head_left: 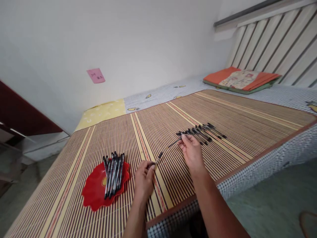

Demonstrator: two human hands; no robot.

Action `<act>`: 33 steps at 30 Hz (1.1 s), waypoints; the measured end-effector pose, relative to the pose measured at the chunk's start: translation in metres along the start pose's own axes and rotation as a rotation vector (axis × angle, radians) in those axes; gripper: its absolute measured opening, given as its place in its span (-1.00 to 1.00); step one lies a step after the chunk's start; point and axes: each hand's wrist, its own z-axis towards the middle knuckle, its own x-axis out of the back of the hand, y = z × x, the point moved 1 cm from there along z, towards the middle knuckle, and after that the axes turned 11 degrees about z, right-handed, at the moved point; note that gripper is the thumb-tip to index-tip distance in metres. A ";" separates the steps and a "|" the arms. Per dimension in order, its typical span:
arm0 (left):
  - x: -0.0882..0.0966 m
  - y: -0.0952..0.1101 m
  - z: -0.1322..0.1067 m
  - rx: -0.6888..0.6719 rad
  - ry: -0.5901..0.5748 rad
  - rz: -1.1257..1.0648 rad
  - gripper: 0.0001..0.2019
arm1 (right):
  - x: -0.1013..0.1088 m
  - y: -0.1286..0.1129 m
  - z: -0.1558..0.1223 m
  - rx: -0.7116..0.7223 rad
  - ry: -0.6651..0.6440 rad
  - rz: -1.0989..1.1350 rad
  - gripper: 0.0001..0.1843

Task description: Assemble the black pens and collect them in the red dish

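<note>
My left hand [145,178] pinches the lower end of a clear pen barrel with a black grip [160,155], just above the bamboo mat [119,211]. From that grip a thin dark refill [174,142] slants up to my right hand [190,150], whose thumb and fingers close on its far end. Right behind my right hand lies a row of several black-and-clear pens [203,134] side by side on the mat. To the left of my left hand, a bundle of pens [114,175] rests in a red scalloped dish [92,190].
The mat covers a bed with a checked sheet [158,91] against a white wall. A folded orange-and-green cloth [237,79] lies at the far right near slatted rails [274,43]. The bed's front edge [247,172] drops to the floor.
</note>
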 end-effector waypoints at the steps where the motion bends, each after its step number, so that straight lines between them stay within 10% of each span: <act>1: 0.000 0.000 0.000 -0.004 -0.003 -0.002 -0.83 | 0.000 0.000 0.000 -0.003 -0.007 -0.009 -0.63; 33: 0.003 0.000 -0.002 -0.039 -0.040 -0.056 -0.82 | -0.004 -0.010 0.000 -0.013 -0.083 -0.042 -0.65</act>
